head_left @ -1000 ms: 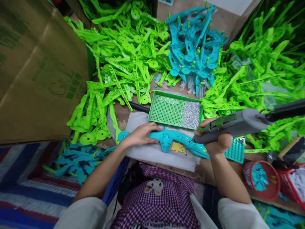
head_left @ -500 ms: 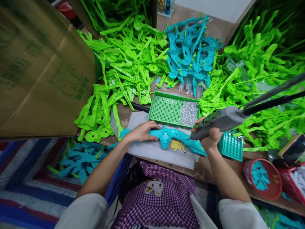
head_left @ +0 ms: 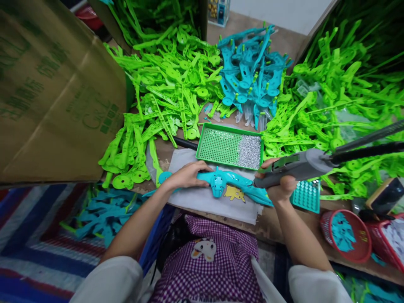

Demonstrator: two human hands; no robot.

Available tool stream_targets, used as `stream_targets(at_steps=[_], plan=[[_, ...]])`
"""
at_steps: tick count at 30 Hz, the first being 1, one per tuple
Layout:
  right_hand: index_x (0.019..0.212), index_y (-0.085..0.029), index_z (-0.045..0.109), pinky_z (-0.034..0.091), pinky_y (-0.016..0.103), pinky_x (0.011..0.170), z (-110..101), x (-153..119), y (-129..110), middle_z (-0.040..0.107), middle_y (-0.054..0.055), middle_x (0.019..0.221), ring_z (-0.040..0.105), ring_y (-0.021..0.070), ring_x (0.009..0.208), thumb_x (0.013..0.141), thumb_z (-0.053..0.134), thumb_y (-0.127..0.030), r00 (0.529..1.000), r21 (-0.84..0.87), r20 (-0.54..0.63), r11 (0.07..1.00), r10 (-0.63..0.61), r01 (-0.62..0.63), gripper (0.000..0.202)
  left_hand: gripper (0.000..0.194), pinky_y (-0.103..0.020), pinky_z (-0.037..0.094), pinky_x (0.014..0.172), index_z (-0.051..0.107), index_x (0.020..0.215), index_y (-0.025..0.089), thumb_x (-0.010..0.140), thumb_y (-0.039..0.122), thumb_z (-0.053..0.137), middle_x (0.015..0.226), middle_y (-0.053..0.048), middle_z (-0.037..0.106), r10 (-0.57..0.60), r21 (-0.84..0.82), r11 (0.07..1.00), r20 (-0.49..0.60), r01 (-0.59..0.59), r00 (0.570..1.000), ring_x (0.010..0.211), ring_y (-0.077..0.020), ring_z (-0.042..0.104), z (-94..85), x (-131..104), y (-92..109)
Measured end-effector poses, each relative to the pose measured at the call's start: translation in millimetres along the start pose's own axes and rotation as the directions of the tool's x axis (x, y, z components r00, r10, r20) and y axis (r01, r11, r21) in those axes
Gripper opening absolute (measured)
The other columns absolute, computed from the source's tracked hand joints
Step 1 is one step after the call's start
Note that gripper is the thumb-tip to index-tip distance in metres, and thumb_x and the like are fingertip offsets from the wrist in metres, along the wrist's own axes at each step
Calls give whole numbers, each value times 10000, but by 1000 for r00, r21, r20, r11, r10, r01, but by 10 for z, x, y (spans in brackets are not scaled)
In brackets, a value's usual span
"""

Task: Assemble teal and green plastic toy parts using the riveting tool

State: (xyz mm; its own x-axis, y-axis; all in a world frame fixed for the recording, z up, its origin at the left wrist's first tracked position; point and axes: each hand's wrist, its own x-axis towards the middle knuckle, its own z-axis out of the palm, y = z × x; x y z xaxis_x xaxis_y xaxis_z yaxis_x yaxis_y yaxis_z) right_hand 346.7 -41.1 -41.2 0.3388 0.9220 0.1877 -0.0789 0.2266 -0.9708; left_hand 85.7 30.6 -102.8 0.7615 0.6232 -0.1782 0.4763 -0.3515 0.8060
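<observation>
A blue plastic part [head_left: 218, 185] with long arms lies across the white cloth [head_left: 208, 208] in front of me. My left hand [head_left: 189, 174] grips its left arm, fingers bent over the top edge. In my right hand [head_left: 280, 187] is a grey electric screwdriver [head_left: 293, 168], held nearly level with its tip pointing left at the part's right arm. The tip appears to touch the part there. Just behind the part sits a green perforated tray [head_left: 217, 145] with small silver screws [head_left: 250, 151] heaped at its right end.
Lime-green plastic parts [head_left: 176, 80] pile up at the left and right, with blue parts [head_left: 252, 71] stacked between. A cardboard box [head_left: 59, 92] stands at left. On the right are a teal tray [head_left: 306, 195] and a red basket [head_left: 362, 235]. Cables [head_left: 372, 139] run from the screwdriver.
The rear end of the screwdriver has swung slightly right and down with my right hand, its tip staying by the part's right arm. My left hand keeps its place.
</observation>
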Motion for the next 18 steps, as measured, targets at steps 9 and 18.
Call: stream_targets(at_steps=[9, 18], plan=[[692, -200, 615, 418, 260, 312, 0, -4, 7, 536, -24, 478, 516, 143, 355, 563, 617, -776, 1000, 6, -7, 1000, -25, 25, 590, 467, -351, 441, 881, 608, 1159, 217, 730, 335, 750, 1100, -61, 599, 9, 9, 1000, 7, -9, 1000, 995, -208, 569, -8, 1, 7], [784, -203, 627, 435, 279, 342, -16, -18, 92, 582, 2, 540, 557, 164, 404, 582, 611, -776, 999, -10, 30, 1000, -13, 13, 608, 472, -349, 440, 883, 613, 1161, 211, 730, 349, 749, 1096, -62, 606, 6, 14, 1000, 10, -6, 1000, 1000, -208, 570, -8, 7, -3]])
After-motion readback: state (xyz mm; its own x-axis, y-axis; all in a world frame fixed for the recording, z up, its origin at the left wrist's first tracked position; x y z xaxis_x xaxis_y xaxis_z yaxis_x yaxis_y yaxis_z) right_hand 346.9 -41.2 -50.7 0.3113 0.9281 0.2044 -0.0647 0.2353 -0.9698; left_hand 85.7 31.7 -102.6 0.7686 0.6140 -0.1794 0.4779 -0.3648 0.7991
